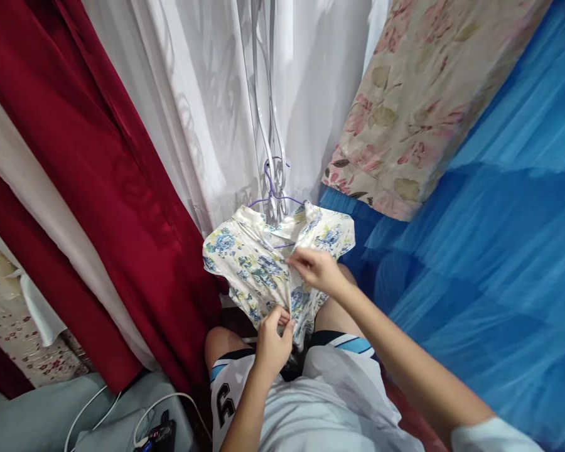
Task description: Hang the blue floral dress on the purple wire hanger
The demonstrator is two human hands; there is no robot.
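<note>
A white short-sleeved blouse [258, 270] with blue and yellow-green flowers hangs in front of me on a purple hanger [272, 193]. Low on its front opening, my left hand [276, 333] pinches the fabric edge between thumb and fingers. Higher up, near the chest, my right hand [314, 269] is closed on the same front edge. The neckline is parted and the hanger's lower bar shows inside it. Between my knees the bottom of the blouse bunches, partly hidden by my left hand. Any buttons are too small to make out.
White hook strips [268, 119] hang behind the hanger, before a white curtain [207, 94]. Dark red drapes [136, 207] flank the left. Blue tulle [480, 263] and a beige floral cloth [395, 125] fill the right. White cables [169, 397] and a dark device [159, 434] lie lower left.
</note>
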